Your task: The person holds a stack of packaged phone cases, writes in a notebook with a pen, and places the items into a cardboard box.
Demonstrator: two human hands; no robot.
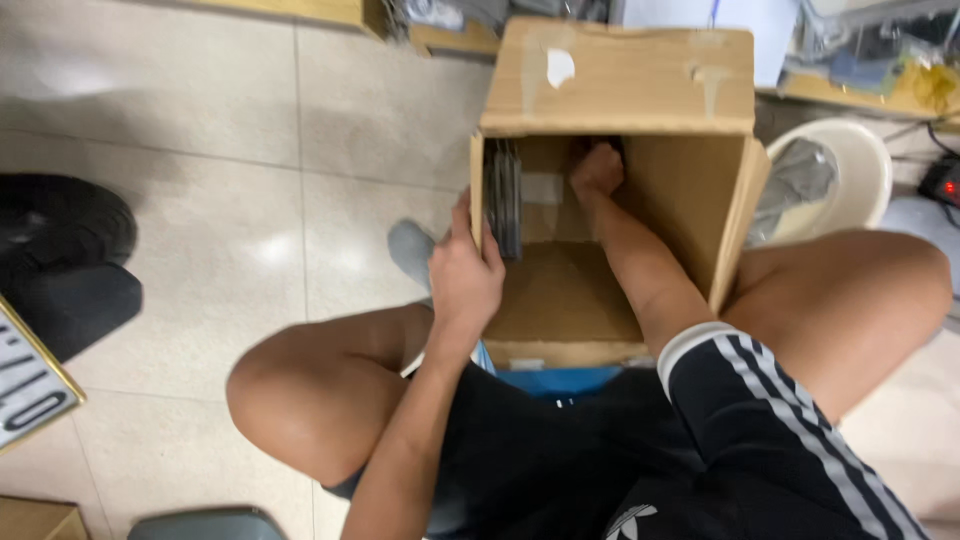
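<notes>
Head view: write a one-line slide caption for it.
Seated person grips the cardboard box wall with the left hand while the right hand reaches deep inside.

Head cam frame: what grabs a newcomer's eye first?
The open cardboard box at top centre, standing between the seated person's bare knees. The right hand reaches deep inside it, at the far end, while the left hand grips the box's left wall beside a stack of dark flat items standing on edge inside. A white bucket sits just right of the box on the tiled floor.
</notes>
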